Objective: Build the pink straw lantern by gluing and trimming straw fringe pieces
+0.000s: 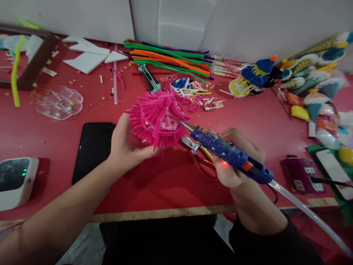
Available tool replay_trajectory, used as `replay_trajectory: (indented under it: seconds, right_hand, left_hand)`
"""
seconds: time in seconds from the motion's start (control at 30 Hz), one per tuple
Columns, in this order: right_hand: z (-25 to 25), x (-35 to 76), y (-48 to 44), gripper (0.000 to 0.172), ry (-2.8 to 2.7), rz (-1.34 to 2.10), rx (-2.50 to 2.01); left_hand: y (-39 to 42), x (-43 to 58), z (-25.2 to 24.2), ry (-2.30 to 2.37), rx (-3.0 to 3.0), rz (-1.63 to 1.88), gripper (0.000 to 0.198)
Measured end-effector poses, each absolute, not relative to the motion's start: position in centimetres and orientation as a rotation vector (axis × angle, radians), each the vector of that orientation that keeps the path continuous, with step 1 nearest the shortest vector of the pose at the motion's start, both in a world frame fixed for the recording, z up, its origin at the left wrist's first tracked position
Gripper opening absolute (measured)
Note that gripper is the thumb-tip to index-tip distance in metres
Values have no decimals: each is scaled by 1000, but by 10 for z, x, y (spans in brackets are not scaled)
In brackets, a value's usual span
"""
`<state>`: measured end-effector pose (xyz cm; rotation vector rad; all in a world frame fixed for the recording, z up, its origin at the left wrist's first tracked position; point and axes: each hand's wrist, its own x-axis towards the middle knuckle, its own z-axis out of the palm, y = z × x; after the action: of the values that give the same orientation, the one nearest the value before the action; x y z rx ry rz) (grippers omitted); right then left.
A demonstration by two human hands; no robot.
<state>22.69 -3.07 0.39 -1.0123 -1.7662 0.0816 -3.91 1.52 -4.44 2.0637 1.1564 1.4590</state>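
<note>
My left hand (125, 141) is closed around a round pink pipe-cleaner craft piece (158, 117), its bristly loops fanning outward around a shiny, clear-looking patch. In my right hand (234, 158) is a blue hot glue gun (220, 149), worn and spotted with residue, with a red light glowing at its grip. Its metal nozzle points left and meets the right side of the pink piece, at the edge of the shiny patch. A clear glue stick (309, 213) sticks out of the gun's rear. Below the nozzle lie pliers (202, 162) with red and yellow handles, partly hidden.
Behind lie a pipe-cleaner bundle (168, 59), a utility knife (149, 78), cut scraps (190, 92) and a lighter (213, 106). A black phone (93, 151) and white device (19, 182) are left; a purple power socket block (303, 175) and small cone crafts (314, 81) are right.
</note>
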Motion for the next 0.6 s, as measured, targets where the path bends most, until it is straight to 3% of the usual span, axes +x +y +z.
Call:
replay_trajectory:
  seconds: [0.27,0.6]
  right_hand:
    - [6,229,-31,9,-1797,90,-1024]
    - [7,223,-32,17,-1775,-30,-1044]
  left_hand:
    - [16,-36,-42,1123,2071,1380,70]
    - [15,-31,-27,1066,2276,1307,52]
